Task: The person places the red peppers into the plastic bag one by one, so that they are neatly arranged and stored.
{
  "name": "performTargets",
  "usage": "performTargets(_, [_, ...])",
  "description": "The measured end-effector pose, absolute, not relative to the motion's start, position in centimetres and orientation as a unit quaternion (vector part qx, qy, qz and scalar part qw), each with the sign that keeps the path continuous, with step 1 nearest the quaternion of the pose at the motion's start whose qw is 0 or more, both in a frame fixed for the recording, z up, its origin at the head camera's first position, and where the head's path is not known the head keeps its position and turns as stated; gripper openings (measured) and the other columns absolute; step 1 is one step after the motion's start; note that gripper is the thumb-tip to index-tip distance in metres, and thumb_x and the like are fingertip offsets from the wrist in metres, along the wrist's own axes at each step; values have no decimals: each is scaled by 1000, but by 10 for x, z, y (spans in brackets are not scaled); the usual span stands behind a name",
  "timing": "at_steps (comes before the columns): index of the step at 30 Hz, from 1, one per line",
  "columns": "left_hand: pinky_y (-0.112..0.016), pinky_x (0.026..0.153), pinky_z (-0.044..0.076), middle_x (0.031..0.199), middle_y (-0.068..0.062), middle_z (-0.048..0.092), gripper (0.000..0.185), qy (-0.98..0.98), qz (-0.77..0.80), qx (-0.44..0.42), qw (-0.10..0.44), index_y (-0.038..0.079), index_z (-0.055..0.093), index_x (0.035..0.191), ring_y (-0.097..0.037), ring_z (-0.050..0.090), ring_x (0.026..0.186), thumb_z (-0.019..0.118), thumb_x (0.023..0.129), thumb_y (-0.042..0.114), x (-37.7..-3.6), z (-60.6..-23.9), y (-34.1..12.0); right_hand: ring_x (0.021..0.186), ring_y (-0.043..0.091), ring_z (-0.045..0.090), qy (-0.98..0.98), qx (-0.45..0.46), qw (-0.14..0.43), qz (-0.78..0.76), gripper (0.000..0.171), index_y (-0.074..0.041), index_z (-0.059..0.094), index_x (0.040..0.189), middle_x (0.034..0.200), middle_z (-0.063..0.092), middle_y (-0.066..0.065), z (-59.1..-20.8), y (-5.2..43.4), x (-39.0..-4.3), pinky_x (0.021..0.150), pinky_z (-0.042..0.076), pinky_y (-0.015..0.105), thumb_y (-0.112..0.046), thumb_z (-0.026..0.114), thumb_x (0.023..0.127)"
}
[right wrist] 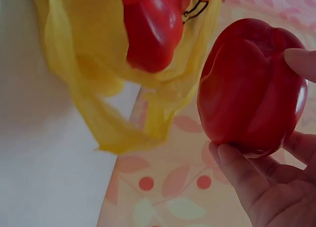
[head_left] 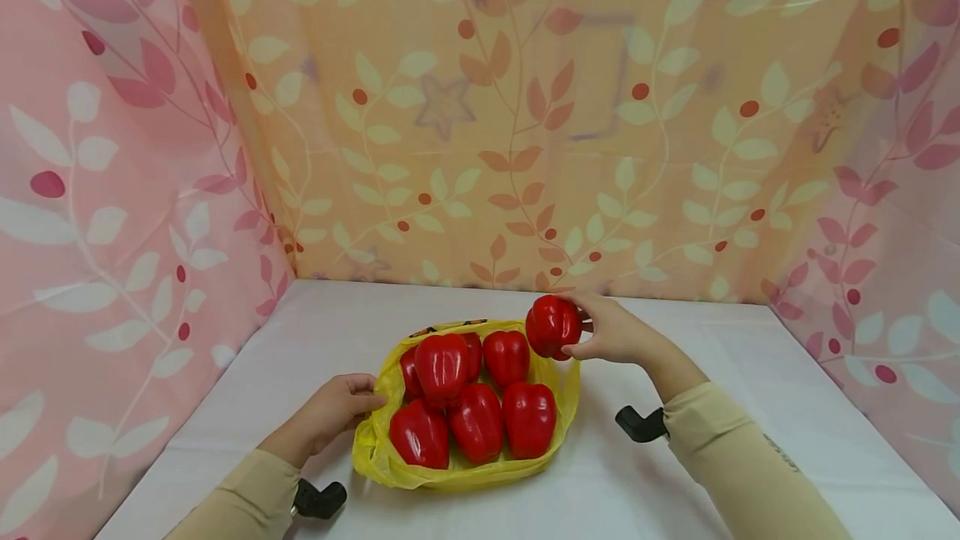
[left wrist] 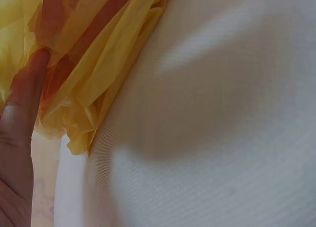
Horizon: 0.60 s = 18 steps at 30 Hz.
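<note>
- While my right hand (head_left: 615, 332) grips a glossy red bell pepper (head_left: 552, 326), my left hand (head_left: 337, 408) pinches the crinkled yellow plastic bag (head_left: 390, 461).
- I see a white cloth-covered surface (head_left: 750, 440) walled by pink and orange leaf-print curtains (head_left: 480, 123).

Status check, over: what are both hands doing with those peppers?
Left hand pinches yellow bag edge. Right hand holds one red pepper above bag's far corner. Other peppers fill bag. Nothing blocking.

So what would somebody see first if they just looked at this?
Probably the shiny red pepper that the right hand holds above the far edge of the yellow bag. Next, the pile of red peppers inside that bag, whose near-left edge the left hand grips.
</note>
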<state>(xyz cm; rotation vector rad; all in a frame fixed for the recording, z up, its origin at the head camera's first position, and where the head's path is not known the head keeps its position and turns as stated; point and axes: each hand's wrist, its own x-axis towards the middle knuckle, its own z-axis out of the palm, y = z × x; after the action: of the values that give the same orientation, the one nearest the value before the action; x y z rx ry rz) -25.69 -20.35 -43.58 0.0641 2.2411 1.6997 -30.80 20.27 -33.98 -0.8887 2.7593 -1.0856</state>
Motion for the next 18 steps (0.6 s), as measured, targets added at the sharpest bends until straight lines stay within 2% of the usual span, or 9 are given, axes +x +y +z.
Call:
performTargets(8, [-31, 76, 53, 95, -8, 63, 31, 786, 597, 19, 160, 0, 61, 104, -20, 59, 81, 65, 84, 24, -256, -435, -202, 104, 20, 53, 888, -308, 47, -339, 70, -14, 41, 133, 120, 51, 0, -343, 178, -304, 84, 50, 35, -16, 75, 72])
performTargets(15, [-31, 75, 53, 94, -8, 62, 31, 787, 596, 22, 160, 0, 61, 102, -20, 58, 80, 65, 83, 24, -256, -435, -202, 106, 21, 52, 879, -332, 73, -335, 70, -13, 41, 134, 120, 50, 1, -347, 160, -300, 86, 49, 38, -16, 74, 73])
performTargets(18, [-31, 75, 53, 93, -8, 62, 30, 785, 597, 25, 162, 0, 61, 102, -20, 58, 80, 65, 84, 24, -257, -436, -203, 105, 18, 51, 879, -338, 79, -326, 69, -13, 41, 134, 119, 50, 1, -349, 155, -299, 85, 50, 35, -17, 74, 73])
